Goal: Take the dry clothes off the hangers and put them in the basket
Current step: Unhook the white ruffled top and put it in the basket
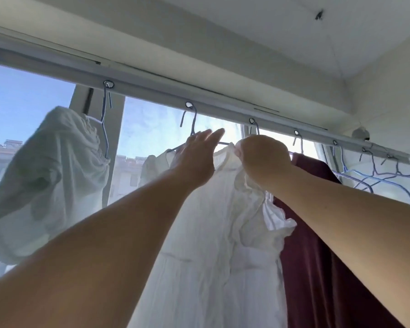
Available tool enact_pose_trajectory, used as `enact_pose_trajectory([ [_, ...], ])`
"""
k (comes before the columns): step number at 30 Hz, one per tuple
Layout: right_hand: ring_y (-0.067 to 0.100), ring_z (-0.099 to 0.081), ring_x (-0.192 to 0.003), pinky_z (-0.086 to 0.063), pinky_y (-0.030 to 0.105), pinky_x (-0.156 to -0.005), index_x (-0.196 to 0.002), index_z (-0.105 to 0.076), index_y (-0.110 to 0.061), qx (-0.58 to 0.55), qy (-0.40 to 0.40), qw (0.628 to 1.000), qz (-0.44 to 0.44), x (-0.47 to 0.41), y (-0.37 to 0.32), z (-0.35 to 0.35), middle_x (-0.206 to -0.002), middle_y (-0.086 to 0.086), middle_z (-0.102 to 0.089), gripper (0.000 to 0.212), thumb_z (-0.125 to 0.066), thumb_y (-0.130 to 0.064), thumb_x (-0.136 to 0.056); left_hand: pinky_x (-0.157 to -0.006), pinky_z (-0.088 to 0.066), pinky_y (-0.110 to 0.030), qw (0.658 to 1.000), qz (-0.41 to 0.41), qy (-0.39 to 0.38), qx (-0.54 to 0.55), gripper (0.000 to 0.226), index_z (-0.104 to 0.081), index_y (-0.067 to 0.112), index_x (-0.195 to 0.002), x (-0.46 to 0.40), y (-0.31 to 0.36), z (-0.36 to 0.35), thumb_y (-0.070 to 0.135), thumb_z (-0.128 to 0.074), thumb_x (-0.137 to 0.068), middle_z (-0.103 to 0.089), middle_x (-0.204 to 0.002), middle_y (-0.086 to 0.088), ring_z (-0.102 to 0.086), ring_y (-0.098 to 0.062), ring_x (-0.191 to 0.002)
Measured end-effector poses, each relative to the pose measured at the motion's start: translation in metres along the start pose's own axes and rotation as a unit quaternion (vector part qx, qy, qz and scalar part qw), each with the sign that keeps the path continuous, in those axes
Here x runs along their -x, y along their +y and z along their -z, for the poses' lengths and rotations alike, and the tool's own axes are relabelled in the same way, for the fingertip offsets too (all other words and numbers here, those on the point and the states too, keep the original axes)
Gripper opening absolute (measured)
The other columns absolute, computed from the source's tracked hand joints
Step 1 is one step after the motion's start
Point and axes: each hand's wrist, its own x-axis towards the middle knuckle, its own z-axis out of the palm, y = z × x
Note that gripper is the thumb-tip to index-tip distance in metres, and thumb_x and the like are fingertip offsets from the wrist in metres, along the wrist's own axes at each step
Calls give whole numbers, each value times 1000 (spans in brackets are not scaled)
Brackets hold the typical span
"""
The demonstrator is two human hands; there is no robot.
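Two bare hands reach a white dress (213, 233) hanging from a rail (223, 107) by the window: the left hand (197, 159) with fingers outstretched at its hanger (192, 124), the right hand (263, 157) curled, pinching the collar.

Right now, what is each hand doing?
Left hand: open, fingers straight, reaching at the thin wire hanger.
Right hand: gripping the white crinkled cotton dress collar.

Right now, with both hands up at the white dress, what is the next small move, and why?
Probably slip the collar off the hanger. The right hand already grips the white dress at its collar, and the left hand reaches open toward the hanger's shoulder, so steadying the hanger there should let the dress slide free of it.
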Motion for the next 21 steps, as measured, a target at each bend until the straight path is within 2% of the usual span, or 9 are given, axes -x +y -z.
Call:
enact_pose_trajectory([
  [2,20,-43,-69,-33,28,-59,-57,-27,-17,-29,14,999,-1,2,7,-2,-60,-3,-32,37,-42,-1,-87,-108,-31,-41,1000,-12,-4,-17,58,-34,28,-141,-11,3,1,-3,-33,-93,-37,-145,0,-29,-20,-136],
  [3,21,-46,-70,-32,29,-60,-58,-34,-18,-48,19,999,-8,4,10,-2,-62,-2,-38,34,-41,-3,-89,-106,-34,-41,1000,-16,-3,-26,52,-41,27,-138,-16,5,1,0,-35,-94,-42,-141,-1,-34,-21,-132],
  [5,25,-54,-76,-37,31,-65,-75,-53,-16,-69,37,997,-20,11,15,-1,-73,2,-56,23,-42,-6,-92,-102,-39,-40,999,-27,1,-44,40,-50,25,-131,-21,6,0,9,-42,-96,-47,-134,-4,-41,-23,-126],
  [6,26,-57,-78,-39,31,-65,-87,-56,-14,-70,47,996,-26,16,17,0,-79,4,-60,17,-42,-8,-94,-102,-39,-38,998,-33,5,-52,35,-53,23,-129,-22,6,1,15,-46,-96,-48,-130,-6,-43,-24,-123],
  [10,24,-52,-78,-32,30,-64,-103,-51,-10,-84,33,993,-79,37,18,8,-81,4,-53,19,-33,-17,-100,-97,-43,-36,997,-41,28,-58,29,-62,19,-118,-22,10,6,30,-50,-94,-54,-119,-8,-49,-25,-114],
  [14,27,-55,-79,-36,31,-66,-98,-48,-12,-99,0,988,-122,60,15,7,-79,3,-51,19,-31,-20,-99,-89,-47,-41,996,-30,49,-62,29,-62,16,-116,-15,11,7,31,-51,-94,-55,-116,-8,-50,-26,-112],
  [17,25,-47,-71,-35,31,-67,-87,-41,-15,-120,-35,983,-138,71,9,9,-73,1,-48,18,-29,-23,-98,-89,-45,-40,997,-25,60,-53,29,-61,15,-117,-13,11,7,29,-50,-95,-55,-119,-9,-49,-26,-114],
  [19,25,-43,-71,-33,31,-68,-86,-39,-18,-121,-59,982,-135,76,4,9,-76,1,-47,17,-30,-24,-97,-97,-40,-38,999,-18,51,0,32,-57,16,-124,-13,9,8,25,-50,-95,-53,-128,-9,-47,-26,-121],
  [21,24,-43,-73,-34,31,-68,-86,-42,-18,-127,-74,981,-129,79,-1,7,-79,2,-49,17,-31,-25,-98,-109,-27,-31,993,-13,31,117,43,-43,18,-138,-9,4,8,16,-49,-95,-41,-144,-6,-37,-21,-133],
])
